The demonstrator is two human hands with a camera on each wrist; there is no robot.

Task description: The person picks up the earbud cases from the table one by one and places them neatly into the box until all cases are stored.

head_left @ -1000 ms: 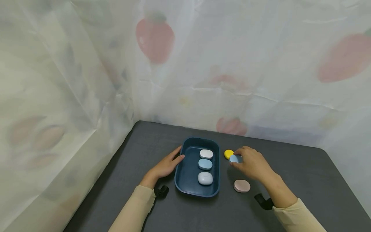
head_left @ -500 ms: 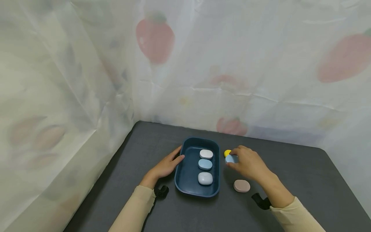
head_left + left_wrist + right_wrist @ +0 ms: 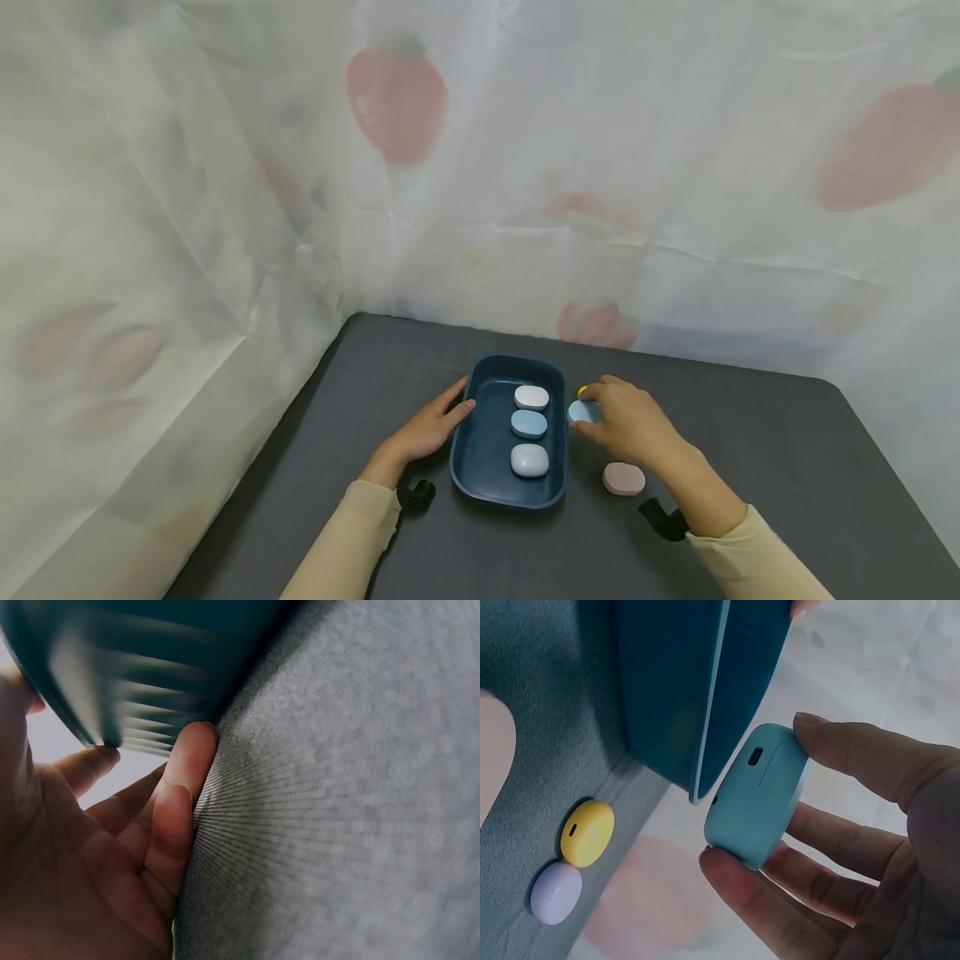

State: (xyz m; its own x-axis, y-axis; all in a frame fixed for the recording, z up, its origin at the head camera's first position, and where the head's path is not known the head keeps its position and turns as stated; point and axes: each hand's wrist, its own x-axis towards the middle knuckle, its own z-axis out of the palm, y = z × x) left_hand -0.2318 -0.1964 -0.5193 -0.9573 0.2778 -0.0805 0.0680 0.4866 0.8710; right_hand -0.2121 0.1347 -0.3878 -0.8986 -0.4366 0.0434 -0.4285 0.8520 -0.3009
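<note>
At 3 o'clock of the tray [image 3: 480,475], just outside its rim, is the light-blue case [image 3: 582,412]; over the last second it's gone toward 9 o'clock, so I judge the carry has almost reached the tray; your right hand [image 3: 633,421] pinches it, thumb and fingertips parted only by its body, case out at the tips; your left hand [image 3: 423,429], fingers relaxed, gripping nothing, touches the tray's 9 o'clock side.

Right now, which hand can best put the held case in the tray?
Probably the right hand: it holds the blue case near the tray, while the left hand touches the tray's other side.
</note>
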